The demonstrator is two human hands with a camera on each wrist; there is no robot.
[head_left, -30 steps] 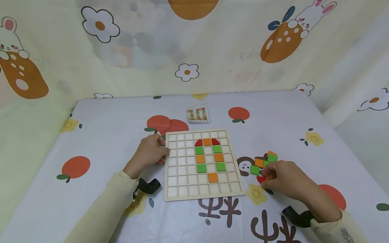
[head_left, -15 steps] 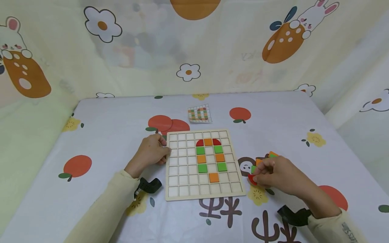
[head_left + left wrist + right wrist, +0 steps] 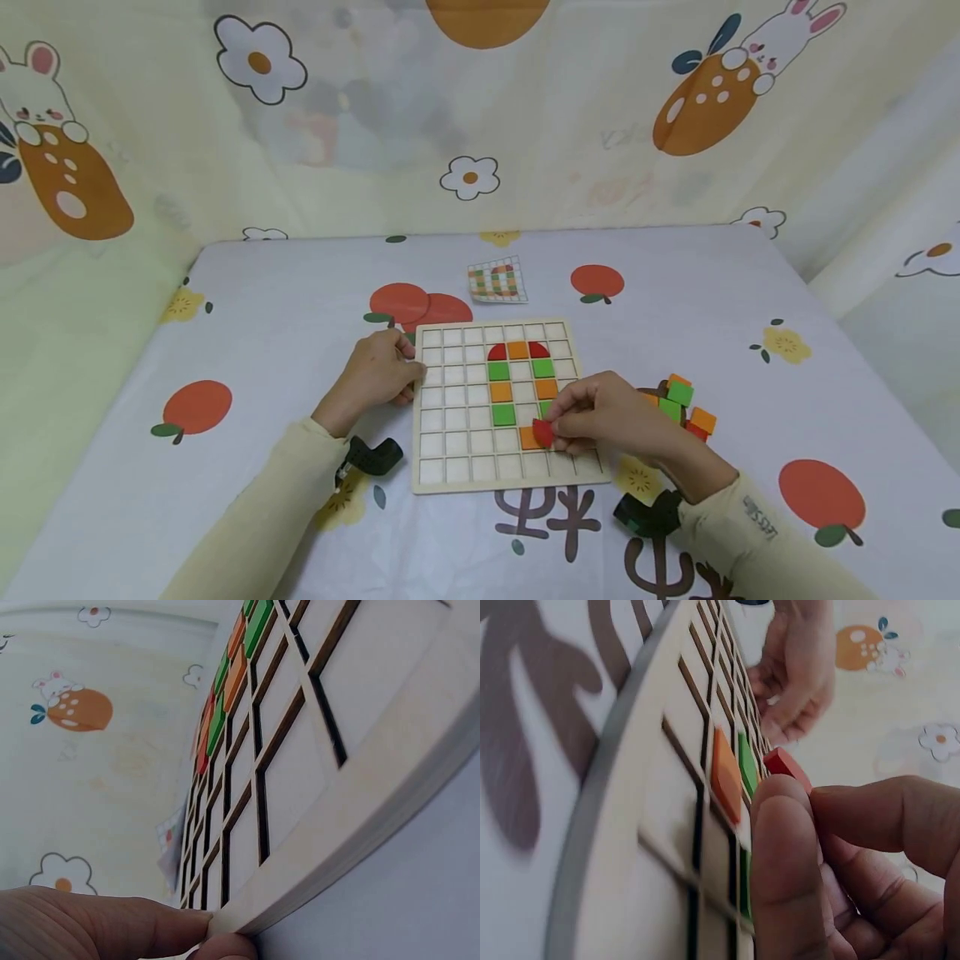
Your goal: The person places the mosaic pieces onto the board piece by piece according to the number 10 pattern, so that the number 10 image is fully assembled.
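Across the top of my head view hangs a pale curtain [image 3: 360, 125], all rabbits and flowers. Below it spreads the tabletop [image 3: 300, 283], white with red fruit printed on it, and there's the wooden grid board [image 3: 455, 418], lying flat around the middle. Two cream sleeves [image 3: 247, 508] reach in from my near side, one on each flank.

Over to the right grip [image 3: 607, 417]: thumb and finger pinched together, nothing but a red piece between them, the hand out over the board's lower right. And the left grip [image 3: 375, 371]? Closed too, thumb and fingers pinching the upper part of the board's left edge (my left wrist view shows the thumb right on the rim).

Right of the board, a loose pile [image 3: 671, 408] of green, orange and red tiles sits partly behind the right hand. Just past the far edge lies a small picture card [image 3: 498, 281] with a coloured grid.

Down to the tiles now: red rounded corners flanking orange on top, green and orange pairs below, then a lone orange tile [image 3: 531, 437]. Smallest of all, that red piece [image 3: 542, 432], tilted beside the lone orange; whether it touches the board, I can't tell.
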